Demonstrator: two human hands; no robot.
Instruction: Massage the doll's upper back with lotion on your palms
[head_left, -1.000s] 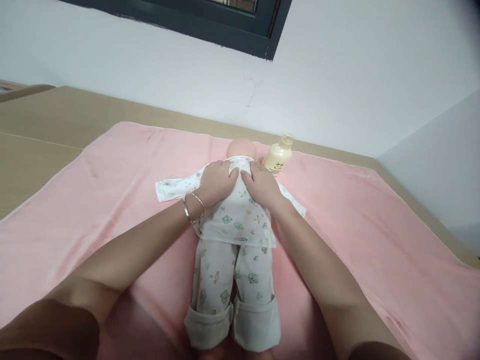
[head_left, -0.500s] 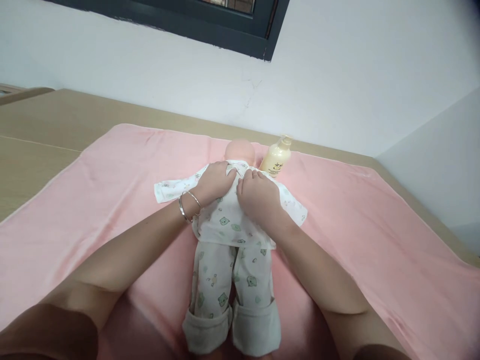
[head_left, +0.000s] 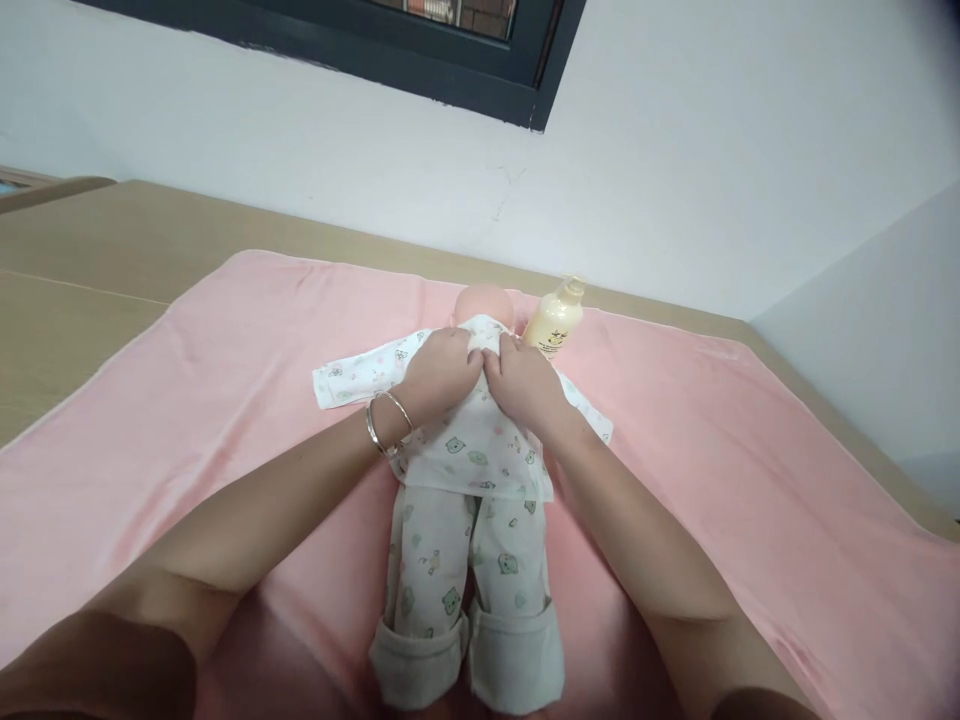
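A doll (head_left: 484, 303) lies on a pink cloth, its head at the far end. It wears a white printed top (head_left: 480, 450) and matching trousers (head_left: 435, 560) with rolled cuffs. My left hand (head_left: 444, 372), with two bangles on its wrist, pinches the top's cloth near the neck. Close beside it, my right hand (head_left: 525, 385) grips the same cloth, the two thumbs almost touching. The top's collar is raised over the lower part of the doll's head. Both sleeves spread outward.
A pale yellow pump bottle (head_left: 555, 322) stands just right of the doll's head. The pink cloth (head_left: 720, 440) covers much of the wooden table (head_left: 202, 230). Behind are a white wall and a dark window frame (head_left: 487, 75).
My hands have come closer together at the neck of the top. The cloth between them is now bunched and lifted toward the doll's head.
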